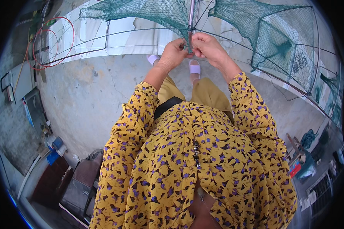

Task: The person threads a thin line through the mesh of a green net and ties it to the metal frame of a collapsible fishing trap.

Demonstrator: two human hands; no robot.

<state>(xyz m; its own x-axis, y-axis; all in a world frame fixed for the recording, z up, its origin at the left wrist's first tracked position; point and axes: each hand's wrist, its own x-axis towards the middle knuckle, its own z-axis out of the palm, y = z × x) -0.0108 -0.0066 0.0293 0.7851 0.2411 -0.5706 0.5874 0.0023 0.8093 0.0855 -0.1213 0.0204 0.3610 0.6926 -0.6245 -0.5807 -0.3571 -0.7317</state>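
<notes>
Materials by look: mesh, metal, cloth, concrete.
Green net (160,10): thin matt cord mesh; rod (192,17): smooth metal, glossy; white sheeting (130,38): creased, plastic-looking; floor (88,87): matt concrete, rough and stained; shirt (168,164): thin matt cloth; dark beads (196,152): polished, glossy; slippers (195,69): smooth, matt, plastic-looking.

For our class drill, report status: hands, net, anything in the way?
Left hand, right hand: together at gathered green net. Net spreads both sides. Metal pole near hands; nothing visibly blocking.

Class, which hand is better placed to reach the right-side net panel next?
Probably the right hand: it is nearer the right-side net panel. The left hand, at the bunched green netting, would likely have to reach across the right.
</notes>
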